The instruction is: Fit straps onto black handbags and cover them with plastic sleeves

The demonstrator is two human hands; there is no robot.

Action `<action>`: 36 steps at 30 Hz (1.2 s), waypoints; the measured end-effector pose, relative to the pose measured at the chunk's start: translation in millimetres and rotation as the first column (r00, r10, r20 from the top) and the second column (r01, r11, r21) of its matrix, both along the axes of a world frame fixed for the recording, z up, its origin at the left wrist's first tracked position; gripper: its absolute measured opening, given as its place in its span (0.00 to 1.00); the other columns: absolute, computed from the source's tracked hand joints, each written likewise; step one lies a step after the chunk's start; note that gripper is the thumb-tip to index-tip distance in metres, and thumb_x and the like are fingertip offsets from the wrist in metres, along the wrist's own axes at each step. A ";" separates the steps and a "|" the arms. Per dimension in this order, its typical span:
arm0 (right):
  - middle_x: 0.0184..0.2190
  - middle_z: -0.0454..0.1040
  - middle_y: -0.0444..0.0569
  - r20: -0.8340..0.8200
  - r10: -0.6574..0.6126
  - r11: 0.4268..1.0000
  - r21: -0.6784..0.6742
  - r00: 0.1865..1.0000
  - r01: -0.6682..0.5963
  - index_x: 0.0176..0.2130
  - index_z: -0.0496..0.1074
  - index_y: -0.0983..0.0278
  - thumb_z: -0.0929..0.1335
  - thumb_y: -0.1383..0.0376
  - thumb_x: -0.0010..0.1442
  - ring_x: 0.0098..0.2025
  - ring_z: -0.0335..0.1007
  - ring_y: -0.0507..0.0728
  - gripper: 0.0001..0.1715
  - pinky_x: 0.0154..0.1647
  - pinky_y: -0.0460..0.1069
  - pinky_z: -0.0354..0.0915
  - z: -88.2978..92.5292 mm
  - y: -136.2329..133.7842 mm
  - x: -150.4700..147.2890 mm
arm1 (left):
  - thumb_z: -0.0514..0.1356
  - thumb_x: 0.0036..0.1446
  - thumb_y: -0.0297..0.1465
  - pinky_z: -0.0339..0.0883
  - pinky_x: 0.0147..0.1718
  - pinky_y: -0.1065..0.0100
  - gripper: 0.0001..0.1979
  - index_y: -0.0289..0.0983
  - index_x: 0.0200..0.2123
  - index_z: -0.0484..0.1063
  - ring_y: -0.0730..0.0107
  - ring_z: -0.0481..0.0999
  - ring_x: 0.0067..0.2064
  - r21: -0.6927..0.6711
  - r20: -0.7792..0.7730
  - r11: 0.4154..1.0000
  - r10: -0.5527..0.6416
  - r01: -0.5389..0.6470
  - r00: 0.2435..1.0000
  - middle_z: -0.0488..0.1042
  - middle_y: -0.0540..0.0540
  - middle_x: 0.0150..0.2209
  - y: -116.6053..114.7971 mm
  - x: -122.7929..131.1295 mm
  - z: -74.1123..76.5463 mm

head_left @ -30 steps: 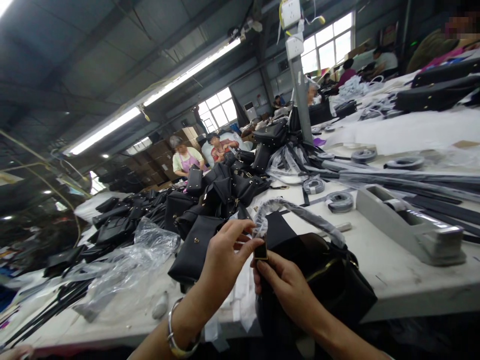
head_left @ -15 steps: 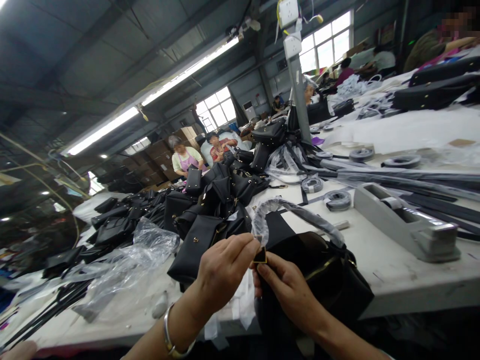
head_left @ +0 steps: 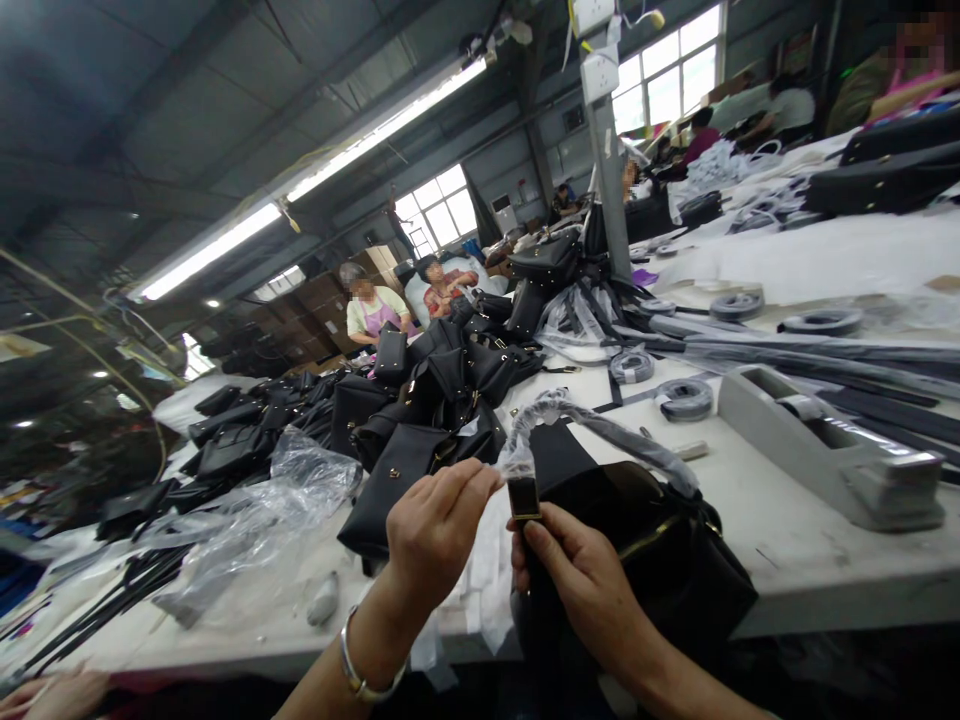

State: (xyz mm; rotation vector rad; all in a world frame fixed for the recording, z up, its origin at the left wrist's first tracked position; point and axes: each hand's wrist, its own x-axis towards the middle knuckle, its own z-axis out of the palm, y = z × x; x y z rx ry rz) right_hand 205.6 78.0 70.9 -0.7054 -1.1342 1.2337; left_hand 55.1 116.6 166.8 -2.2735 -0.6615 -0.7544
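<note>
A black handbag (head_left: 660,560) lies at the near edge of the white table (head_left: 795,540), its handle (head_left: 600,425) wrapped in clear plastic. My right hand (head_left: 585,580) grips the bag just below a small gold-edged buckle (head_left: 523,497) at the handle's base, thumb pressed up against it. My left hand (head_left: 439,530), with a silver bracelet on the wrist, pinches the clear plastic wrap right beside that buckle. Both hands are closed.
A heap of black bags (head_left: 420,400) and loose plastic sheeting (head_left: 262,510) lie to the left. A grey tape dispenser (head_left: 825,445), tape rolls (head_left: 682,398) and black straps (head_left: 810,350) lie to the right. Two people (head_left: 375,312) work at the far end; others work at the right.
My left hand's fingers have closed into a pinch on the plastic beside the buckle. The buckle now stands more upright above my right thumb. The camera has shifted slightly.
</note>
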 end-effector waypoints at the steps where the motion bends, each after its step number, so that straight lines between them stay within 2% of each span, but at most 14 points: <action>1: 0.28 0.73 0.44 -0.007 -0.005 1.000 0.002 1.000 0.005 0.39 0.72 0.64 0.63 0.54 0.69 0.28 0.70 0.53 0.17 0.31 0.47 0.64 -0.5 1.2 0.6 | 0.58 0.65 0.26 0.69 0.37 0.69 0.06 0.37 0.43 0.75 0.66 0.80 0.36 -0.034 -0.024 0.999 -0.032 0.032 0.999 0.81 0.44 0.38 -1.9 0.1 -1.6; 4: 0.29 0.74 0.45 0.007 -0.039 0.999 0.026 0.999 0.039 0.38 0.73 0.63 0.63 0.55 0.69 0.30 0.71 0.54 0.17 0.35 0.47 0.65 -0.3 4.6 3.2 | 0.56 0.66 0.26 0.70 0.35 0.70 0.09 0.37 0.45 0.75 0.68 0.80 0.36 -0.169 -0.102 0.979 -0.131 0.113 0.986 0.81 0.43 0.39 -7.8 -0.9 -10.8; 7: 0.38 0.79 0.48 0.019 0.022 0.999 0.026 1.000 -0.022 0.47 0.73 0.62 0.65 0.58 0.68 0.39 0.75 0.57 0.13 0.43 0.50 0.68 3.5 3.3 6.6 | 0.57 0.65 0.25 0.71 0.35 0.70 0.08 0.38 0.44 0.74 0.68 0.79 0.34 -0.203 -0.051 0.976 -0.093 0.081 0.994 0.81 0.44 0.38 -9.4 -6.1 -19.7; 10: 0.48 0.79 0.48 0.064 0.171 0.985 0.005 0.983 -0.172 0.55 0.70 0.59 0.70 0.64 0.63 0.48 0.75 0.60 0.21 0.52 0.52 0.68 7.7 -2.6 11.3 | 0.58 0.64 0.23 0.72 0.38 0.69 0.07 0.37 0.42 0.74 0.65 0.80 0.37 -0.184 0.055 0.982 -0.020 0.030 0.998 0.80 0.43 0.38 -9.3 -12.3 -26.7; 12: 0.49 0.79 0.48 0.093 0.208 0.978 -0.016 0.974 -0.207 0.58 0.68 0.58 0.71 0.68 0.60 0.50 0.76 0.61 0.27 0.54 0.54 0.68 8.4 -5.3 15.6 | 0.58 0.64 0.24 0.73 0.38 0.69 0.07 0.37 0.43 0.74 0.65 0.80 0.37 -0.207 0.067 0.977 -0.040 0.053 0.997 0.80 0.43 0.38 -12.2 -14.6 -33.5; 17: 0.38 0.83 0.47 0.193 0.041 0.993 -0.117 0.980 -0.018 0.65 0.62 0.60 0.71 0.68 0.58 0.42 0.80 0.62 0.37 0.50 0.57 0.70 6.7 -4.4 23.5 | 0.54 0.67 0.25 0.72 0.32 0.71 0.10 0.36 0.42 0.75 0.68 0.79 0.33 -0.389 0.092 0.906 -0.146 0.170 0.985 0.80 0.44 0.35 -27.8 -19.5 -53.8; 20: 0.46 0.81 0.49 0.177 0.124 0.991 -0.078 0.976 -0.111 0.61 0.68 0.59 0.71 0.68 0.59 0.48 0.78 0.62 0.31 0.54 0.57 0.69 9.1 -6.9 25.8 | 0.54 0.68 0.29 0.71 0.35 0.72 0.10 0.37 0.37 0.76 0.68 0.78 0.36 -0.647 0.288 0.724 -0.059 0.240 0.956 0.78 0.44 0.34 -31.2 -24.0 -54.5; 23: 0.55 0.76 0.50 0.117 0.233 0.972 -0.069 0.965 -0.226 0.59 0.70 0.57 0.71 0.66 0.61 0.56 0.73 0.62 0.27 0.61 0.58 0.65 10.5 -11.3 32.6 | 0.54 0.68 0.39 0.72 0.39 0.67 0.15 0.37 0.43 0.76 0.63 0.77 0.41 -0.804 0.495 0.476 0.202 0.357 0.845 0.77 0.41 0.41 -25.3 -18.7 -47.3; 26: 0.57 0.74 0.53 0.050 0.142 0.984 -0.120 0.989 -0.135 0.58 0.72 0.59 0.72 0.59 0.62 0.59 0.71 0.62 0.25 0.64 0.60 0.62 7.2 -10.5 45.7 | 0.52 0.67 0.47 0.72 0.42 0.63 0.26 0.38 0.60 0.67 0.61 0.78 0.44 -0.801 0.586 0.196 0.449 0.566 0.674 0.77 0.38 0.48 -14.2 1.2 -40.9; 28: 0.57 0.73 0.56 -0.025 0.023 0.984 -0.175 0.999 -0.027 0.55 0.73 0.62 0.70 0.54 0.63 0.59 0.71 0.63 0.24 0.64 0.60 0.62 4.7 -5.5 56.3 | 0.57 0.65 0.47 0.70 0.44 0.65 0.27 0.38 0.61 0.65 0.64 0.78 0.42 -0.733 0.585 0.001 0.511 0.680 0.630 0.78 0.40 0.46 -7.8 16.6 -38.8; 29: 0.57 0.73 0.56 -0.076 -0.036 0.977 -0.214 0.996 0.019 0.55 0.72 0.62 0.70 0.52 0.63 0.58 0.71 0.63 0.25 0.64 0.61 0.62 4.5 -1.9 61.8 | 0.59 0.64 0.46 0.69 0.42 0.67 0.25 0.37 0.58 0.68 0.67 0.78 0.39 -0.697 0.586 -0.069 0.519 0.714 0.623 0.78 0.42 0.43 -5.6 22.8 -38.3; 31: 0.58 0.72 0.57 -0.189 -0.143 0.955 -0.284 0.972 0.085 0.55 0.71 0.62 0.69 0.51 0.64 0.58 0.72 0.62 0.25 0.64 0.61 0.63 7.6 6.5 73.3 | 0.61 0.63 0.43 0.66 0.37 0.73 0.18 0.34 0.48 0.74 0.74 0.74 0.33 -0.645 0.600 -0.141 0.515 0.751 0.612 0.77 0.46 0.35 -3.7 29.2 -38.1; 33: 0.58 0.73 0.57 -0.283 -0.207 0.950 -0.288 0.937 0.123 0.51 0.72 0.62 0.68 0.52 0.65 0.58 0.72 0.62 0.21 0.64 0.60 0.63 16.7 15.0 86.0 | 0.60 0.64 0.41 0.63 0.33 0.75 0.15 0.33 0.39 0.75 0.78 0.71 0.30 -0.627 0.622 -0.157 0.490 0.763 0.611 0.75 0.48 0.32 -4.3 27.1 -38.8; 36: 0.54 0.77 0.57 -0.380 -0.226 0.967 -0.203 0.897 0.157 0.43 0.76 0.64 0.64 0.53 0.68 0.59 0.71 0.61 0.18 0.64 0.57 0.64 41.4 26.3 107.3 | 0.59 0.66 0.40 0.62 0.33 0.74 0.15 0.34 0.37 0.74 0.78 0.70 0.30 -0.646 0.649 -0.167 0.393 0.745 0.651 0.74 0.48 0.33 -7.2 14.1 -40.7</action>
